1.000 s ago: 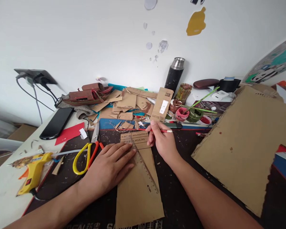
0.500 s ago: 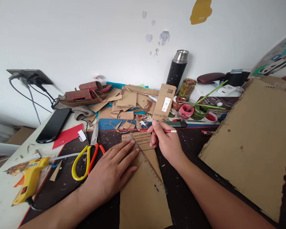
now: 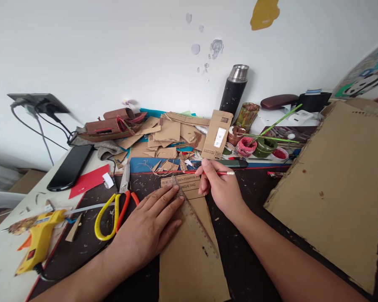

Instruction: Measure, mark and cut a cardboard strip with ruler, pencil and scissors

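My left hand (image 3: 156, 216) lies flat with its fingers stretched over the upper part of a clear plastic ruler (image 3: 199, 226). The ruler slants across a strip of brown cardboard (image 3: 189, 272) printed with black text at its far end. In my right hand (image 3: 222, 191) a red pencil (image 3: 192, 171) is pinched between thumb and fingers, pointing left above the far end of the strip. Just left of my left hand lie scissors (image 3: 116, 216) with yellow and orange handles.
A yellow glue gun (image 3: 39, 243) and a black phone (image 3: 71, 167) lie left. Behind are cardboard scraps (image 3: 166, 130), a brown model boat (image 3: 108, 126), a thermos (image 3: 234, 90) and paint jars (image 3: 246, 147). A large cardboard sheet (image 3: 330, 188) stands at right.
The ruler's near end has swung slightly left, so it now lies within the strip's right edge. Both hands stay nearly where they were.
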Demonstrator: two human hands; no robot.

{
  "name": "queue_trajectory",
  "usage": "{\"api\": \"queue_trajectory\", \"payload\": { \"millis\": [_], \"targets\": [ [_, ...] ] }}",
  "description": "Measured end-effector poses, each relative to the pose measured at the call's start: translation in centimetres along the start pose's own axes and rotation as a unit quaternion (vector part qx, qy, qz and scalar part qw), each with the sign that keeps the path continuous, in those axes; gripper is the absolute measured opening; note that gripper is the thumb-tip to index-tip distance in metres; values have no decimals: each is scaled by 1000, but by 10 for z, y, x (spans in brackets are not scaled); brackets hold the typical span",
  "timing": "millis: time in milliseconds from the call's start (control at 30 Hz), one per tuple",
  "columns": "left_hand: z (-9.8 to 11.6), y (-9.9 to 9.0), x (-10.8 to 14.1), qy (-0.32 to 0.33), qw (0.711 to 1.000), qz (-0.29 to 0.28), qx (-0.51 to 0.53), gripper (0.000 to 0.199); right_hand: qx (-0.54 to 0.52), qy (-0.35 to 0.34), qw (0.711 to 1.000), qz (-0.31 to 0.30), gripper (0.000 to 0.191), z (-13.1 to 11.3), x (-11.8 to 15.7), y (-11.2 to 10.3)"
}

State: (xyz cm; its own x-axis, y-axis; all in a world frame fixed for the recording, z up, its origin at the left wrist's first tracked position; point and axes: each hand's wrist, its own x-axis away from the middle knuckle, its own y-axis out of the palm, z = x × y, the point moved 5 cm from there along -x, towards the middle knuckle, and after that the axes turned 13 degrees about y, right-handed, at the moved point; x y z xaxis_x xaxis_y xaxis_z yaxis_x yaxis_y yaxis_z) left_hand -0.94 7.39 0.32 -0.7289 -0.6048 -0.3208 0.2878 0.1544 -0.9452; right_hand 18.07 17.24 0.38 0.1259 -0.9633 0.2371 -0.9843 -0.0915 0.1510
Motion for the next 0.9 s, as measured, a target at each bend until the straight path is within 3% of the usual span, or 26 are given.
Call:
{"api": "queue_trajectory", "payload": {
  "millis": [900],
  "targets": [
    [0, 1, 0, 2, 1000, 0, 5, 48, 14, 6, 1000, 5, 65, 0, 1, 0]
  ]
}}
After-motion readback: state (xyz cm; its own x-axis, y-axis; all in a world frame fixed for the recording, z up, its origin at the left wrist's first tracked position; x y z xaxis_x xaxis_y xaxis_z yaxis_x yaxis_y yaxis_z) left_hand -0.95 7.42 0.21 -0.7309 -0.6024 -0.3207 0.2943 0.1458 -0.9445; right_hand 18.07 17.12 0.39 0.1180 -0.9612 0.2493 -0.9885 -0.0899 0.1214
